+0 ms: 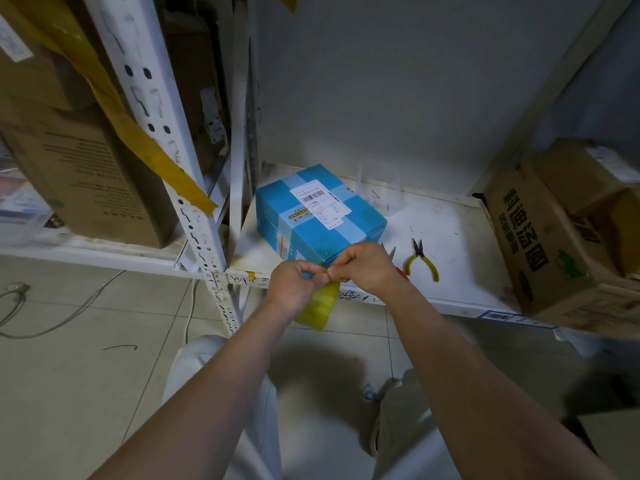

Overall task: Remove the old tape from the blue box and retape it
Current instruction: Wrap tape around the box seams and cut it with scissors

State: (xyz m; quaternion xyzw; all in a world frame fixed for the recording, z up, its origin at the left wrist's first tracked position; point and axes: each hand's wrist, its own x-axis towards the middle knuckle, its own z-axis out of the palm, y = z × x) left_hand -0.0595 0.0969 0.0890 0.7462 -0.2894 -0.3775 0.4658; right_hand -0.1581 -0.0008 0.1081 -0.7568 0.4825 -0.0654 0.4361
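Right now both hands meet just in front of the shelf edge: left hand grips the yellow tape roll, right hand pinches at its edge w/ fingertips, prob. picking the loose end free. Blue box sits on the shelf just behind, label up, w/in reach for retaping. Pliers lie beside it, handy.

Odds and ends on a white shelf

Yellow-handled pliers lie near the shelf front edge, a clear plastic cup stands at the back, and a printed cardboard box fills the right end.
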